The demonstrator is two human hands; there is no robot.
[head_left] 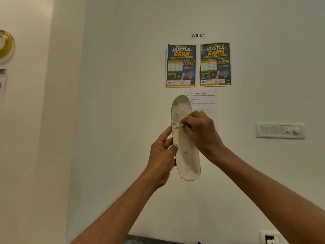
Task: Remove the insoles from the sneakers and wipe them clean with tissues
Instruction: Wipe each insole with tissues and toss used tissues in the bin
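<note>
the left grip (161, 155) is holding the insole (187, 155) by its left edge, thumb lying on the front face, fingers wrapping behind. the right grip (200, 132) is pressing curled fingertips (184, 125) against the insole's soiled upper part; whether it is pinching anything there cannot be told. the insole is standing almost upright in the air between both grips, near the camera, in front of a pale wall (123, 103). behind it a printed sheet (205, 101) is hanging. above that are hanging a left poster (181, 66), a right poster (215, 64) and a label (197, 35) reading "ws-01". a switch panel (280, 130) is sitting to the right.
</note>
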